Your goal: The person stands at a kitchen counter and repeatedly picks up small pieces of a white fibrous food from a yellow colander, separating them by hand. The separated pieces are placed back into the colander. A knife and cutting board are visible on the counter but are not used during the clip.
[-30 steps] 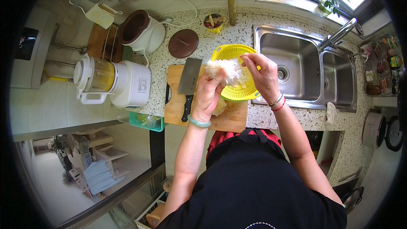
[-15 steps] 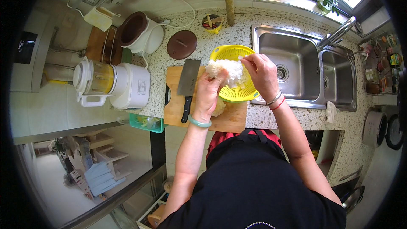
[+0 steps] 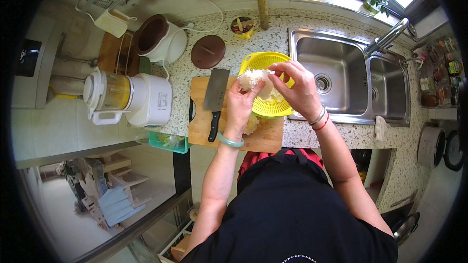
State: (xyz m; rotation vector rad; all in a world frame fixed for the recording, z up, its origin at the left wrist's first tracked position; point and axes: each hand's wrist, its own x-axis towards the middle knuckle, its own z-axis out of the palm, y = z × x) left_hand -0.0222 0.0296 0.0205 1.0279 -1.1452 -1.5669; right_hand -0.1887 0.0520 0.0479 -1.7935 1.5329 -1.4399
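A frilly white clump of snow fungus [image 3: 252, 79] rests in my left hand [image 3: 240, 101], whose fingers and thumb are closed round it. My right hand [image 3: 301, 90] pinches at the clump's right edge, thumb and forefinger together on a thin piece. Both hands are over a yellow colander [image 3: 263, 59] with pale fungus pieces inside. Partly hidden behind my left wrist, more yellowish fungus [image 3: 251, 125] lies on the wooden cutting board [image 3: 201, 132]. A cleaver [image 3: 216, 92] lies on the board, left of my left hand, its black handle toward me.
Right of the colander is a double steel sink [image 3: 336, 58] with a faucet [image 3: 388, 36]. Behind the board are a brown lid [image 3: 208, 52] and a small yellow bowl [image 3: 242, 34] of scraps. A white pot [image 3: 171, 43] and a blender [image 3: 113, 90] stand to the left.
My right hand has shifted slightly, its fingertips now lower at the clump's edge. The clump has turned in my left hand and shows less of its white frill.
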